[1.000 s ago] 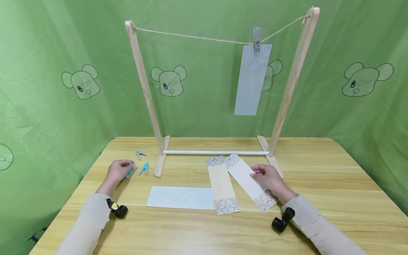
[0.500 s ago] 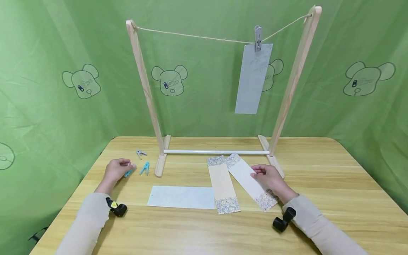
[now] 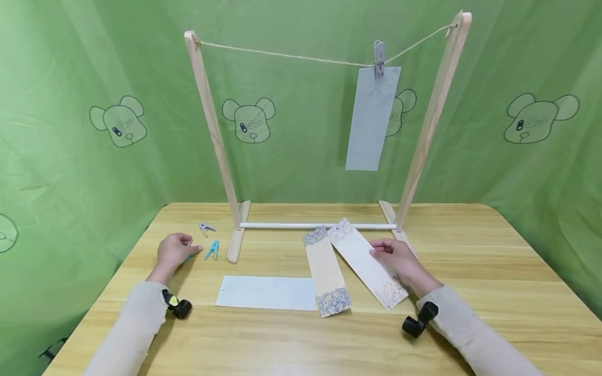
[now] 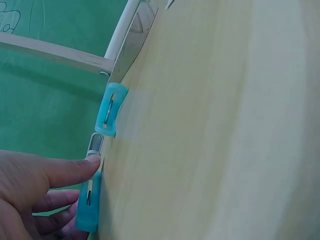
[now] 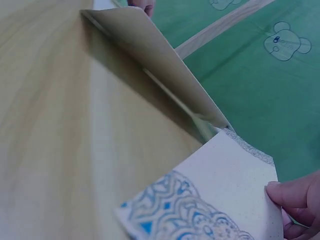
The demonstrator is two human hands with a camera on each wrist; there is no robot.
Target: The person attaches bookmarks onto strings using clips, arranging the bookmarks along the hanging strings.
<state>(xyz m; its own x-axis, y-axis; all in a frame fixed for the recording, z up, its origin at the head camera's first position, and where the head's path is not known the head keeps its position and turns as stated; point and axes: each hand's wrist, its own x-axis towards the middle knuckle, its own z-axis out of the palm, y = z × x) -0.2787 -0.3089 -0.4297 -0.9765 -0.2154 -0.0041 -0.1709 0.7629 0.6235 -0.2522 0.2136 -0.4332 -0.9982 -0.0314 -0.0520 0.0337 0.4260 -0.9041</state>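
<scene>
Head: we see the left hand [image 3: 174,251] pinching a blue clip [image 3: 189,257] at eight o'clock, the right hand [image 3: 396,259] holding a white card [image 3: 358,260] at five. Left wrist: the clip lies toward seven. Right wrist: the card's blue-patterned end, toward five.

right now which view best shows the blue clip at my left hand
The left wrist view: there the blue clip is largest and least hidden. The head view shows it small, partly behind the left hand; the right wrist view misses it.
</scene>
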